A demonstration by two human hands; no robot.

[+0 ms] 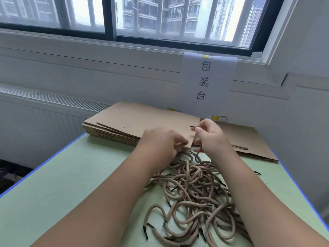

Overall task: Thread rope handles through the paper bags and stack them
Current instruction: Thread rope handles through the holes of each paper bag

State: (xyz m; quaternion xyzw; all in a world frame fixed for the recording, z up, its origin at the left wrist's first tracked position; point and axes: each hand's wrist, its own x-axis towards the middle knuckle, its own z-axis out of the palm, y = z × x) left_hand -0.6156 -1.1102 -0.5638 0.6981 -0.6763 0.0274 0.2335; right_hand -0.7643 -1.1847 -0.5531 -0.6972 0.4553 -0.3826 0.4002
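A: Near end of the table: loose rope pile, tan braid with black tips. How will it handle?

B: I judge it light and limp, with only the tip stiff. Grip just behind the tip, or it will buckle at the hole.

A: Hands?

B: The right hand pinches one rope close behind its tip, which points left over the top bag. The tail hangs down to the pile. The left hand has its fingers curled on that bag's near edge. I cannot tell if it is lifting or pressing.

A: Bags?

B: The top bag lies on the flat bag stack, far centre-left. One punched hole shows, well left of the hands. The paper is likely thin and quick to crease, so hold it by the edge beside the holes. Far right: finished bags, one handle loop showing.
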